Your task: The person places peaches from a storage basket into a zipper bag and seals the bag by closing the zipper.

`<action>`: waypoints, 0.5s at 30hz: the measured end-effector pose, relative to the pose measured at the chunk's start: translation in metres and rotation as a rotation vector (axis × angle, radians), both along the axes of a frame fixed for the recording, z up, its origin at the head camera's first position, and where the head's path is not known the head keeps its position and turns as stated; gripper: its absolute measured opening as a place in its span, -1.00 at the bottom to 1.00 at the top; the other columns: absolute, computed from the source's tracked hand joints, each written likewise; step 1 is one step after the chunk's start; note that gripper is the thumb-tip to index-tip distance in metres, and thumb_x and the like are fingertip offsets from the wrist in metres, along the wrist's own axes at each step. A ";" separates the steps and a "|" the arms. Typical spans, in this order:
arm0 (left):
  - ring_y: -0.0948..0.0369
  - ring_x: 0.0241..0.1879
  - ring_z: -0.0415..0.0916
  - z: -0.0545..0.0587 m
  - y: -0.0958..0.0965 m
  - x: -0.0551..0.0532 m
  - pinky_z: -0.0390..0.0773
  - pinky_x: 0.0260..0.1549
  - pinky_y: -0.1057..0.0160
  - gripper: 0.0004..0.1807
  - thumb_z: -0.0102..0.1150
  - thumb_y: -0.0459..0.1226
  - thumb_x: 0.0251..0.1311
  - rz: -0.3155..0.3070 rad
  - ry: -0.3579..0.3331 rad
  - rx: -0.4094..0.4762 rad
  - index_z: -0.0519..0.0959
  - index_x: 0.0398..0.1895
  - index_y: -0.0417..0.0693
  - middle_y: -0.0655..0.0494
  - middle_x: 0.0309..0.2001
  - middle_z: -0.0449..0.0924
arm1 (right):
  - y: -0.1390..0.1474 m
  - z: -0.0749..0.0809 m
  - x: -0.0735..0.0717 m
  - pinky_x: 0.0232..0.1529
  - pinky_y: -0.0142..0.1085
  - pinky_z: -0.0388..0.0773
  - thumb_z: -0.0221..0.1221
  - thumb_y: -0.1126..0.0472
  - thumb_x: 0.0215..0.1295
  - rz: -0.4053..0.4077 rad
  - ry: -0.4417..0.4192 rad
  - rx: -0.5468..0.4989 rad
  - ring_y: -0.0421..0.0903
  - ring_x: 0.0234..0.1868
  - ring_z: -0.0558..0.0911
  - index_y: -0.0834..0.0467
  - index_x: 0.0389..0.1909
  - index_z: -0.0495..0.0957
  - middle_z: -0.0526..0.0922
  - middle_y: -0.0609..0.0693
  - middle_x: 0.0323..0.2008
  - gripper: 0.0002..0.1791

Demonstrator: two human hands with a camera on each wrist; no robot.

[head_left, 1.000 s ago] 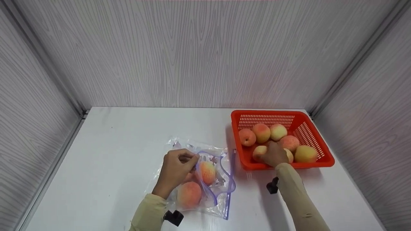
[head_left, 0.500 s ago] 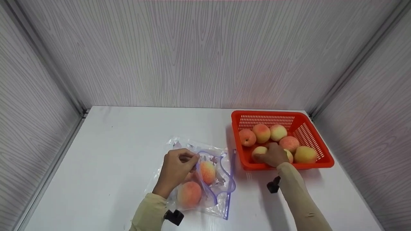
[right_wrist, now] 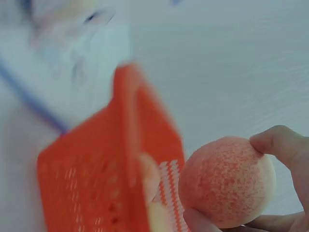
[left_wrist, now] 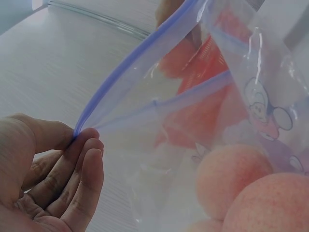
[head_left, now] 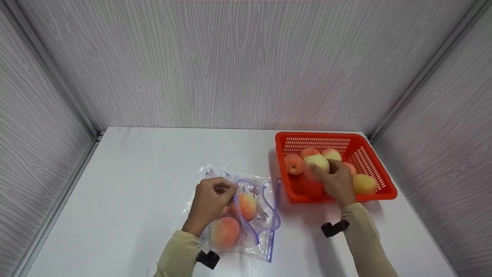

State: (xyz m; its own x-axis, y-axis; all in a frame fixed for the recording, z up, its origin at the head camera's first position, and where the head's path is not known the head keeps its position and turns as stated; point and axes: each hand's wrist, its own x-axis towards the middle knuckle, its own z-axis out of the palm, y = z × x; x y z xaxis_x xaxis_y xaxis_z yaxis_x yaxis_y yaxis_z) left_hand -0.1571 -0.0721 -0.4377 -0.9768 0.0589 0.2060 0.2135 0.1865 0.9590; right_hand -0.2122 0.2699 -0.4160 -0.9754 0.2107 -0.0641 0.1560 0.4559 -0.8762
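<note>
My left hand [head_left: 213, 200] pinches the blue-edged mouth of a clear zip bag [left_wrist: 159, 159] between thumb and fingers, and the mouth gapes. Several peaches lie inside the bag, among them one red peach [head_left: 225, 232] and one orange-yellow peach [head_left: 247, 206]. Above the red basket [head_left: 338, 199], my right hand [head_left: 340, 182] holds a pale yellow and pink peach [right_wrist: 227, 181] between thumb and fingers. In the right wrist view this peach shows a speckled pink side, beside the basket's blurred rim.
More peaches stay in the basket, including a red one [head_left: 294, 164] at its left and a yellow one [head_left: 364, 184] at its right. The white table [head_left: 134, 184] meets a wood-grain panel [head_left: 230, 65] at the back, with side panels at left and right.
My right hand has lifted a peach up from the basket's floor, where its fingers were among the fruit. The left hand keeps its pinch on the bag's edge.
</note>
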 end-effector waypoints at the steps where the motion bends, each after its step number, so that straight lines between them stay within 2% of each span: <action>1: 0.17 -0.54 0.67 0.000 0.000 0.000 0.72 -0.47 0.24 -0.89 0.34 -0.34 0.27 -0.001 0.000 -0.001 0.72 -0.40 -0.21 0.05 -0.50 0.70 | -0.003 0.003 0.003 0.27 -0.06 0.49 0.36 -0.21 0.24 0.008 0.008 -0.029 0.11 0.18 0.48 0.28 0.44 0.31 0.49 0.21 0.25 -0.07; 4: 0.16 -0.54 0.67 0.001 0.000 0.000 0.72 -0.46 0.24 -0.89 0.33 -0.33 0.28 -0.006 0.000 -0.005 0.72 -0.40 -0.19 0.06 -0.51 0.70 | -0.012 0.010 0.011 0.17 -0.18 0.58 0.38 -0.13 0.25 0.043 0.031 -0.179 0.06 0.15 0.53 0.27 0.42 0.33 0.51 0.19 0.24 -0.14; 8: 0.16 -0.55 0.67 0.002 0.000 0.001 0.72 -0.46 0.24 -0.89 0.33 -0.33 0.28 -0.007 0.005 -0.015 0.72 -0.40 -0.16 0.06 -0.51 0.69 | -0.025 0.014 0.022 0.06 -0.24 0.65 0.35 0.04 0.33 0.106 0.050 -0.389 0.05 0.16 0.54 0.26 0.36 0.35 0.48 0.17 0.24 -0.30; 15: 0.17 -0.55 0.67 -0.001 0.001 0.000 0.72 -0.47 0.25 -0.88 0.33 -0.33 0.28 -0.010 0.015 -0.011 0.72 -0.40 -0.17 0.05 -0.50 0.69 | -0.042 0.012 0.042 0.20 -0.12 0.57 0.22 0.27 0.41 0.218 0.076 -0.641 0.13 0.25 0.47 0.21 0.32 0.28 0.35 0.17 0.29 -0.47</action>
